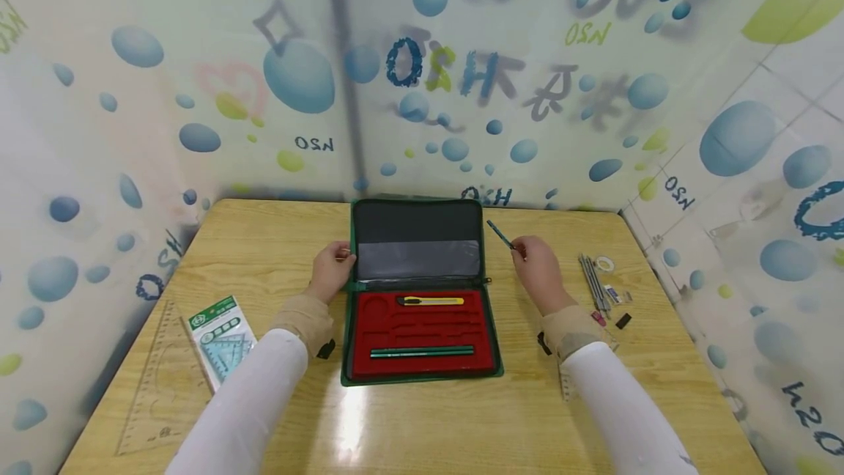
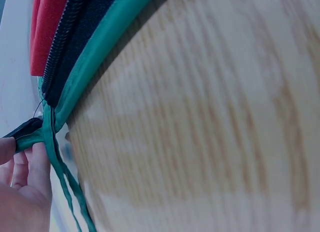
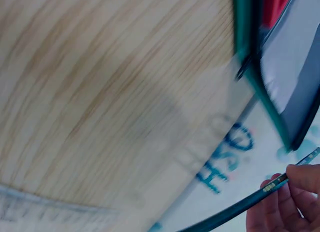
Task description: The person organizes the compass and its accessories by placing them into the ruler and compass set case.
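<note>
An unzipped green case [image 1: 418, 284] lies open on the wooden table, its black lid with a clear pocket tilted up at the back. In its red molded tray [image 1: 422, 372] sit a yellow utility knife [image 1: 431, 301] and dark green pencils [image 1: 422, 352]. My left hand [image 1: 330, 270] pinches the left edge of the lid; the left wrist view shows thumb and fingers [image 2: 37, 174] on the green zip edge. To the right of the lid, my right hand [image 1: 539, 273] holds a dark green pencil [image 3: 245, 203] between thumb and fingers, above the table.
At the right lie several grey pencils [image 1: 593, 284], a white tape roll [image 1: 604, 264], a black eraser [image 1: 623, 321] and small pieces. On the left are a packaged ruler set [image 1: 220, 336] and a clear triangle ruler [image 1: 161, 394]. A patterned wall [image 1: 422, 123] stands behind the table.
</note>
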`<state>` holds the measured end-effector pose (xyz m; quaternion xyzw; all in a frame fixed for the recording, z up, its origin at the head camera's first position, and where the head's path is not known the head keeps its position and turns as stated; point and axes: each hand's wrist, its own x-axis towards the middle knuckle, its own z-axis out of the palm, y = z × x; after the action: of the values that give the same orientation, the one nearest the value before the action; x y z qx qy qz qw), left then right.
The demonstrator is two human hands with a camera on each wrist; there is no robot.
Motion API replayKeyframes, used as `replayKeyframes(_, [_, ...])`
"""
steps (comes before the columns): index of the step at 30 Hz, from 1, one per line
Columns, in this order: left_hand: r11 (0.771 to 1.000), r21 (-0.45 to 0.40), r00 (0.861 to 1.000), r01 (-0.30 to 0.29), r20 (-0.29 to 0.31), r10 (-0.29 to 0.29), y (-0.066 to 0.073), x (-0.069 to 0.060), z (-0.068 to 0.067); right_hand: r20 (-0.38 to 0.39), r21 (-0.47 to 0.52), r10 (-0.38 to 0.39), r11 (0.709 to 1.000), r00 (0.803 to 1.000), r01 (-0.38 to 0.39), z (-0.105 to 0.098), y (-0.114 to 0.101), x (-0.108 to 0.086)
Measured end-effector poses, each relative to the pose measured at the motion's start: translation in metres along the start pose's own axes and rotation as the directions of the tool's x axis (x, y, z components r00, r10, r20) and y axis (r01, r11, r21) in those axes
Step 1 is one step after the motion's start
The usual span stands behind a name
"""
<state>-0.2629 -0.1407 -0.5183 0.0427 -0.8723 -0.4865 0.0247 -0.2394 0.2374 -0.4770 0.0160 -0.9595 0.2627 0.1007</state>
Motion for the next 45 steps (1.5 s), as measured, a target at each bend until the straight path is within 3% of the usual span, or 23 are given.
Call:
replayKeyframes(14, [1.000, -0.003, 1.000, 0.001, -0.001, -0.001, 0.001, 0.000, 0.001, 0.111, -0.060, -0.137, 0.988, 0.984, 0.144, 0.014, -0.046, -0.021])
replayKeyframes(23, [1.000, -0.006, 1.000, 0.006, -0.004, -0.006, -0.001, 0.000, 0.002, 0.232, -0.055, -0.228, 0.967, 0.946, 0.247, 0.025, -0.067, -0.040])
replayKeyframes(27, [1.000, -0.008, 1.000, 0.001, -0.006, -0.001, -0.001, 0.001, 0.002, 0.280, -0.038, -0.297, 0.947, 0.913, 0.320, 0.029, -0.079, -0.052])
replayKeyframes(33, [1.000, -0.023, 1.000, 0.005, -0.005, -0.005, -0.001, 0.001, 0.001, 0.387, -0.040, -0.375, 0.906, 0.842, 0.421, 0.035, -0.099, -0.071])
replayKeyframes(45, [1.000, -0.006, 1.000, 0.005, -0.008, -0.005, 0.000, 0.000, 0.001, 0.521, 0.025, -0.459, 0.851, 0.720, 0.524, 0.046, -0.113, -0.100])
